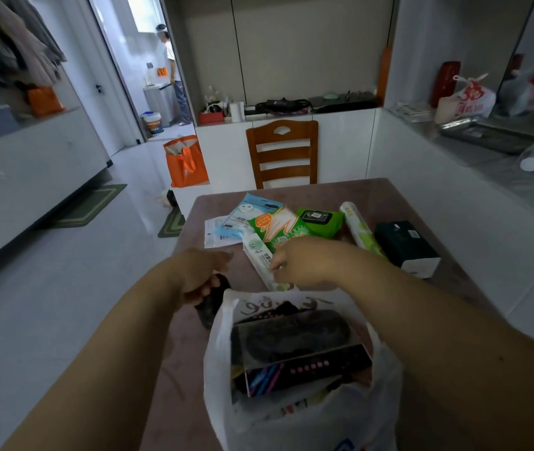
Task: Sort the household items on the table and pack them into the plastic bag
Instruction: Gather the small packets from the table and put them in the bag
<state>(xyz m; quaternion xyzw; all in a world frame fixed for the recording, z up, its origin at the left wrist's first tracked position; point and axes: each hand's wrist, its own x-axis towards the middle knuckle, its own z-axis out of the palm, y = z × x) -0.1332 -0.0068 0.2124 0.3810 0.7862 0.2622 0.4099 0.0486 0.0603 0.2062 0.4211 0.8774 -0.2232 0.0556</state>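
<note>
**Bag half packed, both hands out over the bench**

The bench [421, 203], under a pinkish cover, runs from the near edge to a wooden chair [281, 154] at its far edge; a pale tiled floor lies to its left and white cabinets stand behind.

The plastic bag [298, 418] stands open at the near edge, already holding dark boxed items. It looks soft-walled and unsupported, so a hurried drop could fold its mouth shut or tip it off that edge.

Past it, mid-bench, lies a loose overlapping pile: a black box [405, 245] towards the right edge, green packets [278, 229], a roll [358, 227] and masks [252, 206].

The right hand [304, 262] has its grip pinched on a white tube [259, 255]; dragging it out may scatter the packets lying on it.

The left hand [200, 275] curls its grip round a dark object [210, 307], which is too blurred to name.
</note>
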